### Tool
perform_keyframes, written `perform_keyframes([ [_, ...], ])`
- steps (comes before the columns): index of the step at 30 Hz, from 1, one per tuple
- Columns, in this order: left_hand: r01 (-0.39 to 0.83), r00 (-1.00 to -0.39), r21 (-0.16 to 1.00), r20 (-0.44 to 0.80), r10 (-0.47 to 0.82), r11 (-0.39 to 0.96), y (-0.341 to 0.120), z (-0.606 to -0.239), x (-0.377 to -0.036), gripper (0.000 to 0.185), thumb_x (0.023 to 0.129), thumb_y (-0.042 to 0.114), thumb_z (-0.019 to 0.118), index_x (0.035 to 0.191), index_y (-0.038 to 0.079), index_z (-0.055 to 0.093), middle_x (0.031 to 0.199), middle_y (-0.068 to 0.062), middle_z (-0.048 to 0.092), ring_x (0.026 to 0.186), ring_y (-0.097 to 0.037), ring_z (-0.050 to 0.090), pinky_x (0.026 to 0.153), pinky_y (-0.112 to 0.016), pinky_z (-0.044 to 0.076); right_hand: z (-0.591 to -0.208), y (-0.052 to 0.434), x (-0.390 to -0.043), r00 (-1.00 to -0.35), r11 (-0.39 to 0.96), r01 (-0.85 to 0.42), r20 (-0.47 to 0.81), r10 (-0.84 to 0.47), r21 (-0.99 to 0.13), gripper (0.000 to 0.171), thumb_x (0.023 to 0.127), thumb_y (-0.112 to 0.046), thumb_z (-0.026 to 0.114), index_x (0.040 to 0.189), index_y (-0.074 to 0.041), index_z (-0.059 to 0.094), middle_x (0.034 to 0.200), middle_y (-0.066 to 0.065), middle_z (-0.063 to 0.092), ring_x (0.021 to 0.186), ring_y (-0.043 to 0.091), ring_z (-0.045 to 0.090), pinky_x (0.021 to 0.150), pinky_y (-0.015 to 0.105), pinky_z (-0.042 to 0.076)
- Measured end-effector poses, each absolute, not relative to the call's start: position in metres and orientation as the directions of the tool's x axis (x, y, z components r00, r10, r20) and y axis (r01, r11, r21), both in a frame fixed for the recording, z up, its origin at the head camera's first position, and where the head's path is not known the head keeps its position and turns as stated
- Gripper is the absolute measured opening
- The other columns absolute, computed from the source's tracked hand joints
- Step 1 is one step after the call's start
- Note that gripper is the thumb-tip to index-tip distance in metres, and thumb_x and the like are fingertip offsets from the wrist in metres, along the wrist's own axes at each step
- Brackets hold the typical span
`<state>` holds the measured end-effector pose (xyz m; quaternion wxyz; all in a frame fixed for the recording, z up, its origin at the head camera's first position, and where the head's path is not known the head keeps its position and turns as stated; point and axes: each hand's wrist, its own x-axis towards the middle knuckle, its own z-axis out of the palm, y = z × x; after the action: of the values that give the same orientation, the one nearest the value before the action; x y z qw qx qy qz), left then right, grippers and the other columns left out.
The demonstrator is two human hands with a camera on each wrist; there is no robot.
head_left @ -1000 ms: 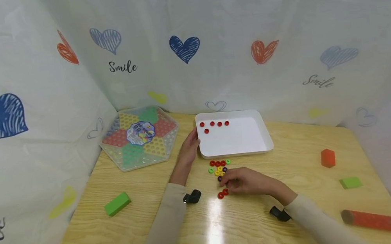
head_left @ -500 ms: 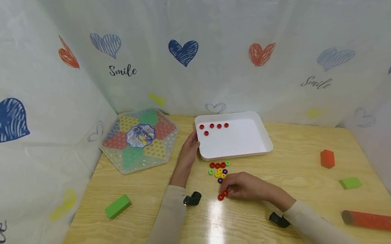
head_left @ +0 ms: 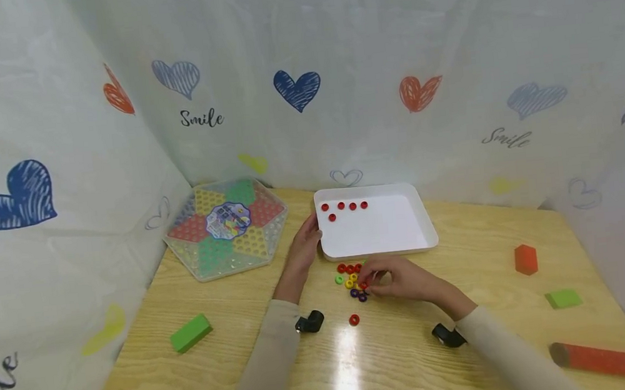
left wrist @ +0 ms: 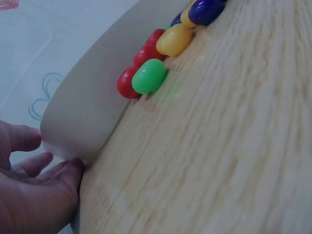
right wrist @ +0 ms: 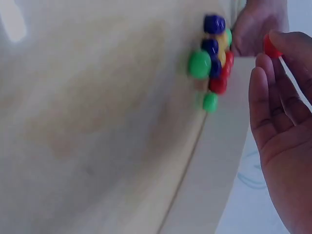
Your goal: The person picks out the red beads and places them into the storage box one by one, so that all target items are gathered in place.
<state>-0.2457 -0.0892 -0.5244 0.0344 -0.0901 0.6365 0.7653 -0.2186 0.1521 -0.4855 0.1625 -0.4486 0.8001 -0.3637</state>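
My right hand (head_left: 402, 279) pinches a small red bead (right wrist: 271, 46) between thumb and forefinger, above a cluster of beads in front of the tray. That cluster has red beads (head_left: 350, 269), a green bead (head_left: 339, 279), yellow beads (head_left: 349, 284) and dark purple beads (head_left: 354, 293); my fingers hide part of it in the head view. Closer to me lies one lone red bead (head_left: 354, 320). My left hand (head_left: 302, 249) rests against the left side of the white tray (head_left: 386, 252), thumb and fingertips touching its wall. Inside the tray, several red beads (head_left: 352, 206) sit at the far left.
Left of the tray lies a hexagonal board (head_left: 228, 228) with coloured triangles. A green block (head_left: 191, 333) is at the left; a red block (head_left: 525, 260), another green block (head_left: 563, 299) and a red tube (head_left: 617, 361) are at the right. A printed curtain (head_left: 363, 133) stands behind the table.
My right hand has picked up one of the two red beads nearest me and carried it away from me, over the cluster. My left hand stays at the tray.
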Motion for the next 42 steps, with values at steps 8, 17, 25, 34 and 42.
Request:
perform_keyframes([
  [8, -0.173, -0.979, 0.968, -0.189, -0.074, -0.181, -0.090, -0.525, -0.245, 0.051, 0.100, 0.006, 0.042, 0.151, 0.011, 0.033, 0.155, -0.010, 0.033, 0.142, -0.024, 0.031, 0.117, -0.038, 0.025, -0.476, 0.151, -0.269, -0.593, 0.299, -0.545, 0.108, -0.798, -0.783, 0.023, 0.087, -0.005, 0.070, 0.110, -0.007, 0.066, 0.103, 0.008, 0.066, 0.091, 0.021, 0.062, 0.077, 0.031, 0.056],
  [17, -0.183, -0.978, 0.967, -0.197, -0.062, -0.178, -0.089, -0.540, -0.238, 0.051, 0.101, 0.008, 0.041, 0.151, 0.011, 0.032, 0.156, -0.009, 0.032, 0.143, -0.024, 0.029, 0.118, -0.040, 0.024, -0.489, 0.146, -0.328, -0.659, 0.413, -0.456, -0.013, -0.752, -0.789, 0.021, 0.088, -0.015, 0.071, 0.107, -0.011, 0.067, 0.101, -0.002, 0.066, 0.094, 0.015, 0.061, 0.080, 0.027, 0.054],
  [25, -0.195, -0.977, 0.962, -0.207, -0.046, -0.190, -0.088, -0.538, -0.230, 0.052, 0.101, 0.007, 0.041, 0.151, 0.009, 0.030, 0.156, -0.012, 0.030, 0.144, -0.028, 0.027, 0.118, -0.043, 0.022, -0.476, 0.128, -0.358, -0.643, 0.433, -0.443, -0.058, -0.763, -0.785, 0.025, 0.089, -0.012, 0.070, 0.113, -0.007, 0.066, 0.108, 0.005, 0.065, 0.098, 0.021, 0.058, 0.086, 0.031, 0.053],
  [34, -0.193, -0.976, 0.967, -0.207, -0.071, -0.163, -0.083, -0.540, -0.236, 0.051, 0.101, 0.009, 0.041, 0.151, 0.011, 0.032, 0.155, -0.009, 0.034, 0.143, -0.025, 0.030, 0.118, -0.041, 0.025, -0.484, 0.116, -0.378, -0.587, 0.435, -0.481, -0.089, -0.804, -0.761, 0.022, 0.088, -0.013, 0.070, 0.110, -0.015, 0.068, 0.110, -0.001, 0.066, 0.099, 0.018, 0.058, 0.087, 0.031, 0.054],
  [42, -0.147, -0.986, 0.976, -0.157, -0.054, -0.162, -0.084, -0.533, -0.241, 0.051, 0.102, 0.010, 0.040, 0.152, 0.013, 0.029, 0.156, -0.009, 0.030, 0.144, -0.024, 0.027, 0.118, -0.042, 0.023, -0.486, 0.110, -0.389, -0.537, 0.418, -0.547, -0.079, -0.840, -0.725, 0.021, 0.088, -0.011, 0.070, 0.109, -0.010, 0.068, 0.105, 0.001, 0.065, 0.091, 0.017, 0.058, 0.083, 0.024, 0.054],
])
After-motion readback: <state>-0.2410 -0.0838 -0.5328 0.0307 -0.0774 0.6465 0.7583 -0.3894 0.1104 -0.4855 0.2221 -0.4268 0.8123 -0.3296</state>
